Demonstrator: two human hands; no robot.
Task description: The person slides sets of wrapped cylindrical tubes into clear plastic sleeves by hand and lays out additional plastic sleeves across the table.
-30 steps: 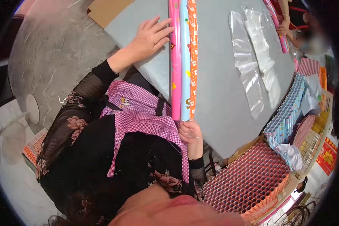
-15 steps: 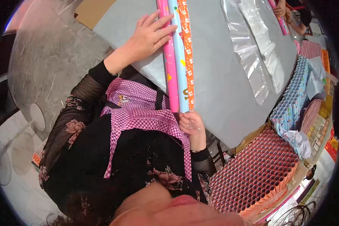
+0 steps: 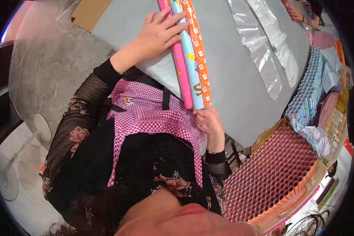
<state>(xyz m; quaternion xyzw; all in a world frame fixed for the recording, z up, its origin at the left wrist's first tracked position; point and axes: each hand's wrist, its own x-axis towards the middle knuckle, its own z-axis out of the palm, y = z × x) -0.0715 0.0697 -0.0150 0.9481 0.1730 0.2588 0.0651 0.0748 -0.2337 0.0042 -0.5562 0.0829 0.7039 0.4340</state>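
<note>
Three long rolls of wrapping paper lie side by side on the grey table [image 3: 240,114]: a pink roll [image 3: 183,84], a light blue roll [image 3: 192,72] and an orange roll [image 3: 201,59] with a white pattern. My left hand [image 3: 157,35] rests across the pink and blue rolls, fingers spread and palm down. At the rolls' near end is my right hand [image 3: 209,121], its fingers curled closed against the ends of the blue and orange rolls. Something shiny and clear shows at these fingers, but what they grip is hidden.
Clear plastic sleeves [image 3: 259,51] lie on the table to the right. Beyond them, another person's hand [image 3: 295,13] shows. Stacked red-orange rolls [image 3: 271,173] and blue rolls [image 3: 306,94] stand at right, near crumpled paper [image 3: 320,137]. Cardboard [image 3: 91,13] lies at upper left.
The near ends of the three rolls have swung right and slightly away from me, and my right hand has moved with them. My left hand stays on the rolls.
</note>
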